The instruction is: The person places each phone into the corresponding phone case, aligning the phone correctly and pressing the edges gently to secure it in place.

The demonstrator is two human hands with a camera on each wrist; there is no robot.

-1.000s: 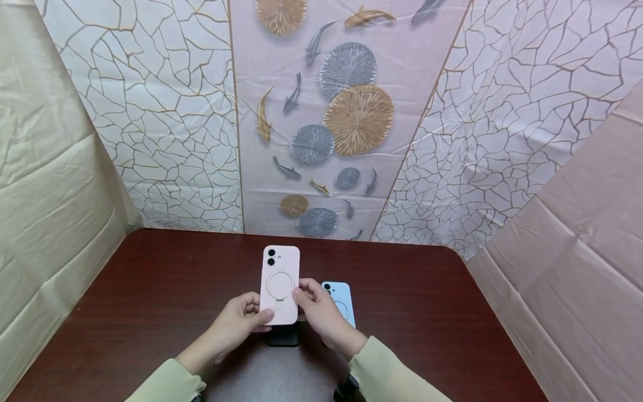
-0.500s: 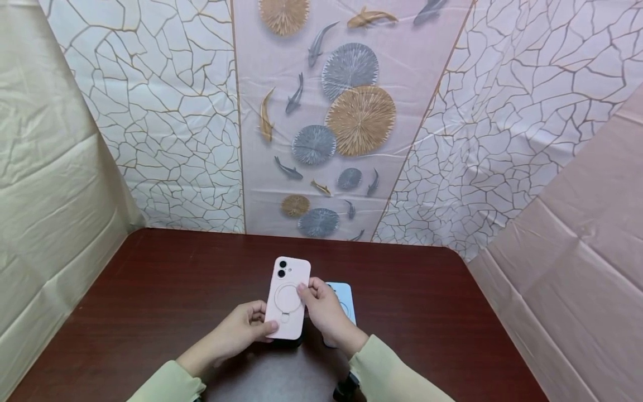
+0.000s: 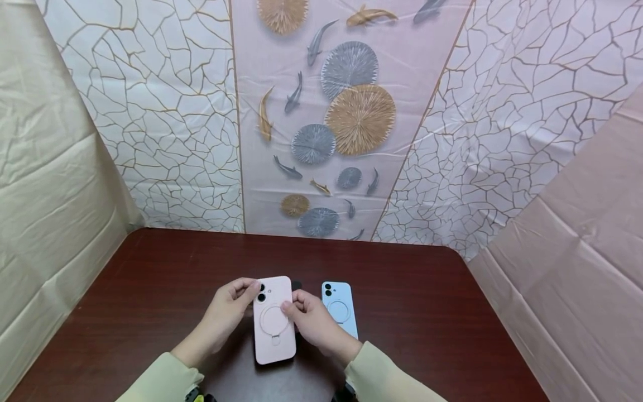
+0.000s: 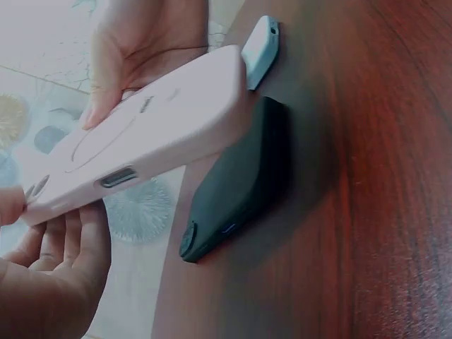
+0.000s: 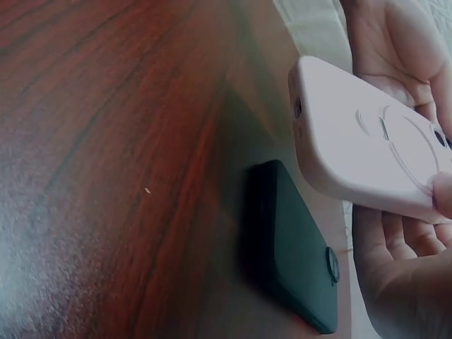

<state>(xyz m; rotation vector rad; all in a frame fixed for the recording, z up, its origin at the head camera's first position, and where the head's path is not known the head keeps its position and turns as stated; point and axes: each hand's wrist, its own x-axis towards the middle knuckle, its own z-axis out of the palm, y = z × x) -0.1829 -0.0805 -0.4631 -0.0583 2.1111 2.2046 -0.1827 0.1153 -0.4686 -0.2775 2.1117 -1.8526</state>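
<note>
Both hands hold a phone in a pink case [image 3: 273, 341], its back with two camera lenses and a ring facing up. My left hand [image 3: 226, 310] pinches it at the upper left corner, thumb beside the lenses. On the right long edge, my right hand [image 3: 317, 324] grips it with the thumb on the back near the ring and fingers beneath, as the right wrist view shows. Under the pink phone, a phone in a black case [image 4: 236, 166] lies on the table; the pink phone is raised above it and hides most of it in the head view.
A phone in a light blue case [image 3: 339, 310] lies back up on the dark red wooden table [image 3: 427, 312], just right of my right hand. A patterned cloth [image 3: 311, 111] hangs behind the table's far edge, with plain cloth on both sides.
The pink phone has come down toward me, tilting right midway and then swinging back left. My left hand has moved from its lower left corner up to the camera corner; the right hand keeps its hold.
</note>
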